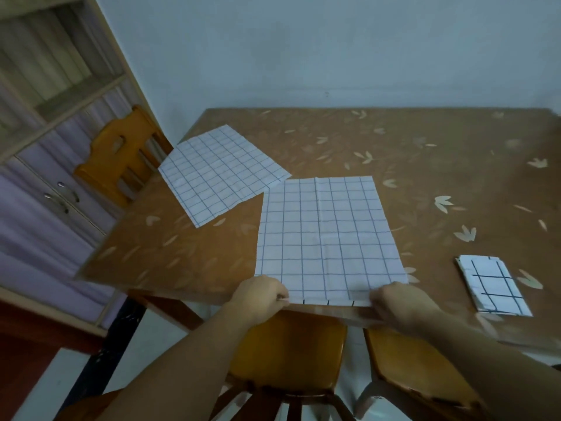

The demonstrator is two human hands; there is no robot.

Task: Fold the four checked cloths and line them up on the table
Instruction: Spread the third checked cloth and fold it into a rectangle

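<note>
White checked folded cloth (494,285) lies finished on the worktop (394,141); both hands' fingers (282,294) pinch a flat cloth's (328,235) near edge; another (221,173) waits unfolded.

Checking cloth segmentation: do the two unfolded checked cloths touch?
Touching. Head view: the far cloth has its near-right edge tucked under the spread cloth's far-left corner, no table between.

The brown table (349,147) had a pale leaf pattern. One open checked cloth (329,235) lay flat just beyond both hands. A second open cloth (220,173) lay beyond the left hand. A folded cloth (493,285) lay right of the right hand.
</note>
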